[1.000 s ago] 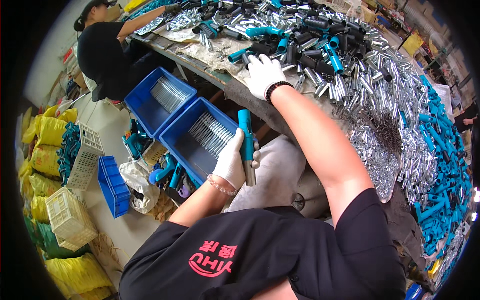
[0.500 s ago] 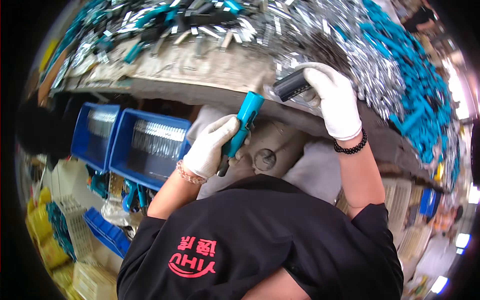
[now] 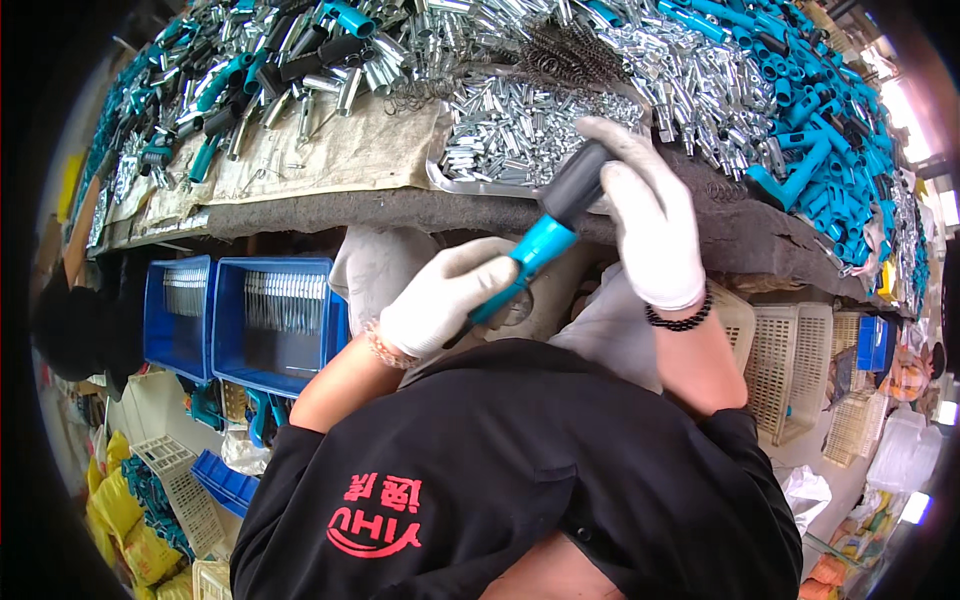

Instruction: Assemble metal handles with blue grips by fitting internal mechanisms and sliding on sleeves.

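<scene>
My left hand [image 3: 450, 297], in a white glove, is closed round a teal tubular handle piece [image 3: 543, 245] held at a slant above my lap. A dark tip shows below that hand. My white-gloved right hand [image 3: 650, 225] grips a black cylindrical sleeve [image 3: 574, 185]. The sleeve lines up with the teal piece's upper end and meets it; how far one sits inside the other is hidden. Just beyond the hands, a metal tray [image 3: 470, 187] full of small silver parts rests at the bench edge.
Dark coil springs [image 3: 570, 52] lie behind the tray. Teal tubes [image 3: 810, 150] are heaped at the right, mixed silver and black parts at the left. A cloth [image 3: 370, 150] covers the bench front. Blue bins [image 3: 270, 372] with metal strips stand left; cream crates [image 3: 790, 370] stand right.
My right hand has brought the black sleeve down and left onto the teal piece's end. The teal piece now leans further right. The view has shifted, showing the tray more sharply.
</scene>
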`<state>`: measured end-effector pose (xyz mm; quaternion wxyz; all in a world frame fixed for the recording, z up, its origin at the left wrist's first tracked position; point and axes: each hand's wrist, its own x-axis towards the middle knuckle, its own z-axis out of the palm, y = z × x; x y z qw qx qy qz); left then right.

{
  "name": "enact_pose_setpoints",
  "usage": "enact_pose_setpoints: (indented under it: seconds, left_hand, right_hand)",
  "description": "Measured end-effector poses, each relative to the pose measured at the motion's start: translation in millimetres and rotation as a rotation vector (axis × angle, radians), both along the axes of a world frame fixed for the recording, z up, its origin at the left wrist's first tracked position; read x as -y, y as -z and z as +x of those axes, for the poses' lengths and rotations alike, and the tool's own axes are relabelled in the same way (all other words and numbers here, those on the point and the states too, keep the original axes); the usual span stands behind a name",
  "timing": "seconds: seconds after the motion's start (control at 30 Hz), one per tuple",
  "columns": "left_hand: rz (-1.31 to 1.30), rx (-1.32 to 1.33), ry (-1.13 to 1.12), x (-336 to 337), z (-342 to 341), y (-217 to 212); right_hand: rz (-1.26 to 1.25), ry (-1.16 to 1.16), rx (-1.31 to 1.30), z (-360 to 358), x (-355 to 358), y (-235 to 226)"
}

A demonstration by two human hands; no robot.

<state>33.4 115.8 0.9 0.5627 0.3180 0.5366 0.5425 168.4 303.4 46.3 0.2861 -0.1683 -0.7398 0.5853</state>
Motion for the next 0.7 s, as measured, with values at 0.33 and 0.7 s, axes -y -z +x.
enact_pose_setpoints:
  seconds: [0.33, 0.7]
  left_hand:
    - [-0.071, 0.013, -0.047, 11.7, -11.5, -11.1]
    - [0.072, 0.342, 0.228, -2.6, -18.5, 17.6]
  right_hand:
    - [0.187, -0.125, 0.011, 30.7, -37.6, -13.4]
    - [0.561, -0.256, -0.005, -0.3, 26.8, 7.9]
